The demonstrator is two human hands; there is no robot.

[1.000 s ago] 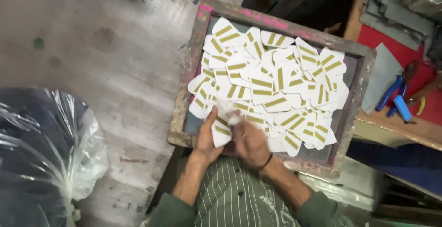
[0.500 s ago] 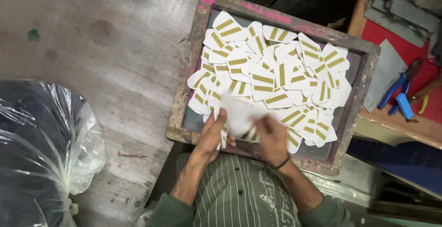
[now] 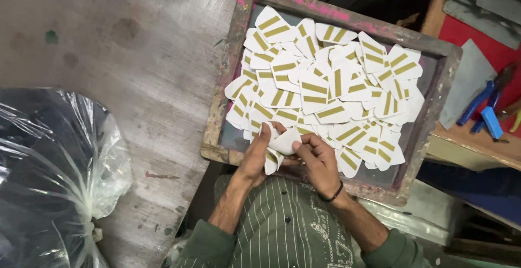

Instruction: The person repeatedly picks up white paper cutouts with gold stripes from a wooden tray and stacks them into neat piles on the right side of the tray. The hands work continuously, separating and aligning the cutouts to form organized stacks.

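Since half a second ago, the hands have been drawn closer together at the near edge of the wooden frame (image 3: 434, 78), and the white piece (image 3: 286, 139) is now folded between them. The left hand (image 3: 259, 156) is closed on a small stack of pieces (image 3: 272, 162), while the right hand (image 3: 320, 162) pinches the white piece from above. For a clean result, the piece should be kept flat against the stack and squared at its edges, clear of the gold-striped pieces (image 3: 325, 83) heaped in the frame.
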